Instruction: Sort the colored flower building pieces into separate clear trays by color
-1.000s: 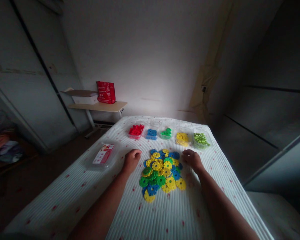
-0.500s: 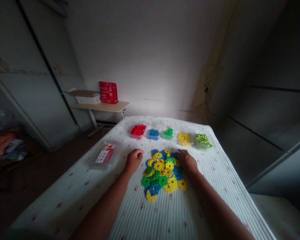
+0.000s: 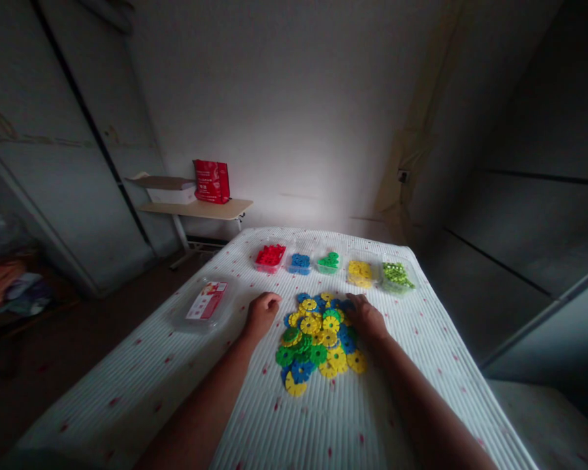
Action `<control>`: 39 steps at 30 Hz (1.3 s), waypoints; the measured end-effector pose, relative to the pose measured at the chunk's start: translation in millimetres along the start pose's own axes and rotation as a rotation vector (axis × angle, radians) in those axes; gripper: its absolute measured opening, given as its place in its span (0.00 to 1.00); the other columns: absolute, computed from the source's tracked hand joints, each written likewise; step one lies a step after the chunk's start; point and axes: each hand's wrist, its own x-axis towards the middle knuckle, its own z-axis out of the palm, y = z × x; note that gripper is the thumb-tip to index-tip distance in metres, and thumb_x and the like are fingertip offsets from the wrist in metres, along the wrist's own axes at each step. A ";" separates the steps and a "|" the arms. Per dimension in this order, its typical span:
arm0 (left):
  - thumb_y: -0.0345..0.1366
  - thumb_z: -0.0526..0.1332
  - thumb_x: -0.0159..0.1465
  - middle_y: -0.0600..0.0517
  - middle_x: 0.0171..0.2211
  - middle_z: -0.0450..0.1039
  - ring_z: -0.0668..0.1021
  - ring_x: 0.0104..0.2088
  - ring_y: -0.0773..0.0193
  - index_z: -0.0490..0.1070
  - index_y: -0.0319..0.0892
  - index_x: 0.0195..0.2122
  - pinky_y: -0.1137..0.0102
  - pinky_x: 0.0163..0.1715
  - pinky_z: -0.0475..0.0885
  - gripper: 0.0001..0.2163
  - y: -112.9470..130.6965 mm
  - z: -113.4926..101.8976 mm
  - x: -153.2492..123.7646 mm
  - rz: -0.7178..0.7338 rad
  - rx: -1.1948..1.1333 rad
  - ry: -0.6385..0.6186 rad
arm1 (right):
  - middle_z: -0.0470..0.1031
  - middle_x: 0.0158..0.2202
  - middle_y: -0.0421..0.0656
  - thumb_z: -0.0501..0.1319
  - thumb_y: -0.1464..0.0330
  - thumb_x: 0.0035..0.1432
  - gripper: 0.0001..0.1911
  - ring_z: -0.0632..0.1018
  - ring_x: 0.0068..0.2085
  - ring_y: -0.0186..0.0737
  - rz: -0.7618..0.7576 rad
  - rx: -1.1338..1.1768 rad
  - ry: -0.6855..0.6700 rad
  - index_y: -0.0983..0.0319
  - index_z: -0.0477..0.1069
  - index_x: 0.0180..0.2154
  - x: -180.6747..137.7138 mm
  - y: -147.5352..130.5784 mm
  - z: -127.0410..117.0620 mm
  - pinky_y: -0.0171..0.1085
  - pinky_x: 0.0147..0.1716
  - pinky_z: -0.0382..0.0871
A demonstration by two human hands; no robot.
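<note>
A loose pile of flat notched discs (image 3: 318, 336), blue, green and yellow, lies on the white ribbed cloth (image 3: 294, 431). My left hand (image 3: 263, 312) rests to the left of the pile, apart from it, with its fingers curled in; whether anything is inside them is hidden. At the pile's far right edge my right hand (image 3: 367, 316) lies with fingers stretched and slightly bent, touching the blue discs (image 3: 345, 305) there. No piece shows lifted in it.
Behind the pile stand clear tubs of red pieces (image 3: 270, 256), blue pieces (image 3: 300, 262), green pieces (image 3: 328, 261), yellow pieces (image 3: 360, 271) and light green pieces (image 3: 396, 275). A labelled clear lid (image 3: 206, 303) lies left. Beyond is a side table (image 3: 215, 209) with a red bag (image 3: 212, 181).
Very little differs. The fingers of my right hand have shifted slightly at the blue discs, and the whole view has drifted a touch. My left hand stays curled in place.
</note>
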 end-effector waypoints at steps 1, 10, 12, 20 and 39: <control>0.25 0.53 0.53 0.52 0.28 0.75 0.75 0.31 0.67 0.73 0.39 0.29 0.73 0.35 0.70 0.09 0.0 0.0 0.0 0.000 -0.003 0.003 | 0.69 0.50 0.48 0.54 0.67 0.56 0.22 0.75 0.44 0.41 0.008 0.029 0.004 0.60 0.62 0.54 1.1 2.6 -0.7 0.33 0.37 0.66; 0.25 0.54 0.52 0.52 0.28 0.75 0.75 0.31 0.66 0.73 0.39 0.29 0.73 0.35 0.70 0.09 4.2 -1.4 -0.5 0.000 0.011 0.005 | 0.73 0.43 0.49 0.57 0.70 0.51 0.18 0.74 0.42 0.41 0.012 0.058 -0.067 0.64 0.70 0.46 6.9 6.2 -8.2 0.32 0.38 0.64; 0.25 0.53 0.53 0.52 0.28 0.75 0.76 0.31 0.66 0.73 0.39 0.29 0.73 0.35 0.70 0.09 3.6 -1.0 -0.2 0.001 0.007 0.002 | 0.72 0.41 0.49 0.56 0.70 0.52 0.16 0.75 0.39 0.40 0.015 0.019 -0.099 0.63 0.71 0.45 5.7 1.1 -10.5 0.32 0.36 0.63; 0.26 0.53 0.53 0.51 0.29 0.75 0.75 0.31 0.66 0.73 0.39 0.29 0.73 0.34 0.70 0.09 1.7 0.2 -0.2 -0.015 -0.013 -0.006 | 0.69 0.41 0.51 0.56 0.70 0.52 0.12 0.74 0.35 0.38 0.029 0.031 -0.095 0.64 0.70 0.40 4.6 -5.9 -15.0 0.32 0.32 0.62; 0.33 0.60 0.53 0.50 0.33 0.74 0.74 0.31 0.67 0.72 0.40 0.42 0.75 0.30 0.69 0.15 53.2 7.9 -27.9 0.076 -0.202 -0.201 | 0.63 0.20 0.33 0.58 0.70 0.42 0.05 0.64 0.22 0.29 -0.127 0.805 -0.201 0.62 0.63 0.25 -10.7 -25.8 -35.7 0.29 0.21 0.57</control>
